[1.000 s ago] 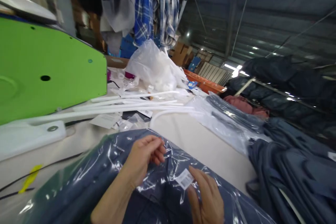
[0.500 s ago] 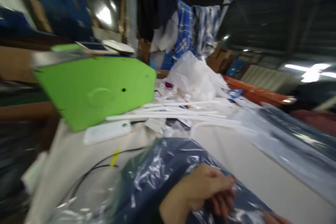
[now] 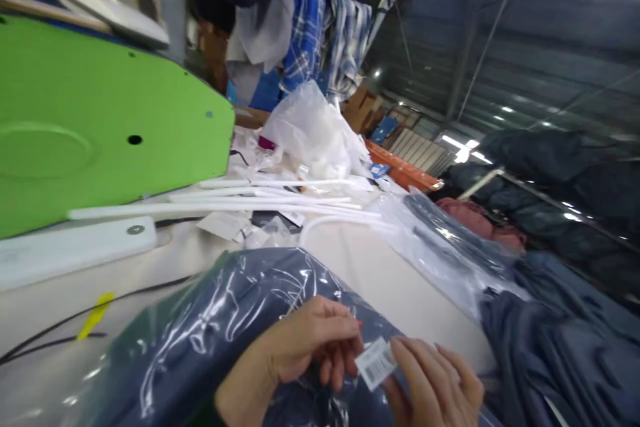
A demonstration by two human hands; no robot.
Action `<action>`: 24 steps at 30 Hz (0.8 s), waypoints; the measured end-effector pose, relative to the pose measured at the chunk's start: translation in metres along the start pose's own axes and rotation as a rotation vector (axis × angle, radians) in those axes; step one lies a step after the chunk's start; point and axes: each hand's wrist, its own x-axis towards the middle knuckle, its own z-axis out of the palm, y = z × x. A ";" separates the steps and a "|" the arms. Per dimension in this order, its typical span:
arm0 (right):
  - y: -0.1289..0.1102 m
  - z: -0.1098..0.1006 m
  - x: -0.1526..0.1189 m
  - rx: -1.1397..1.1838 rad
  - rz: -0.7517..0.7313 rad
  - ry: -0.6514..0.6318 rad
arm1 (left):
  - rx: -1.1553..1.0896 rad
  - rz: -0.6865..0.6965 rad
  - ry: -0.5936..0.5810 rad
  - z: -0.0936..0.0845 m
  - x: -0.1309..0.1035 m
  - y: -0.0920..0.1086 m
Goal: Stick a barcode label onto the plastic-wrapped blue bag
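Pinched between both hands, a small barcode label (image 3: 376, 363) sits just above the bagged navy garment (image 3: 210, 327)

Since a second ago the green machine housing (image 3: 100, 127) fills more of the left side, after a blurred swing half a second back; the bagged garment lies as before on the pale table (image 3: 395, 280), dark blue cloth under crinkled, glaring clear plastic. Left hand (image 3: 313, 343) has moved from the bag's top fold to the label, fingertips closed on its left edge; right hand (image 3: 435, 387) has come up from flat on the bag, thumb and forefinger closed on the right edge. Label is white, tilted, with black bars, now lifted clear between the two hands
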 end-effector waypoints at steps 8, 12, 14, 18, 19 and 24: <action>-0.004 0.003 0.000 0.014 -0.002 -0.030 | 0.030 -0.008 -0.040 0.006 -0.001 0.000; -0.006 0.006 -0.002 0.038 -0.003 -0.032 | 0.042 -0.009 -0.023 0.004 0.000 -0.001; -0.006 0.008 -0.004 0.050 -0.003 -0.035 | 0.049 -0.015 -0.018 0.004 0.001 -0.001; -0.004 0.014 -0.007 0.072 0.022 -0.051 | 0.053 -0.019 -0.025 0.004 0.000 -0.001; -0.004 0.015 -0.008 0.085 0.027 -0.054 | 0.053 -0.017 -0.028 0.004 0.000 -0.001; -0.003 0.018 -0.012 0.144 0.037 -0.059 | 0.057 -0.011 -0.055 0.004 0.000 -0.002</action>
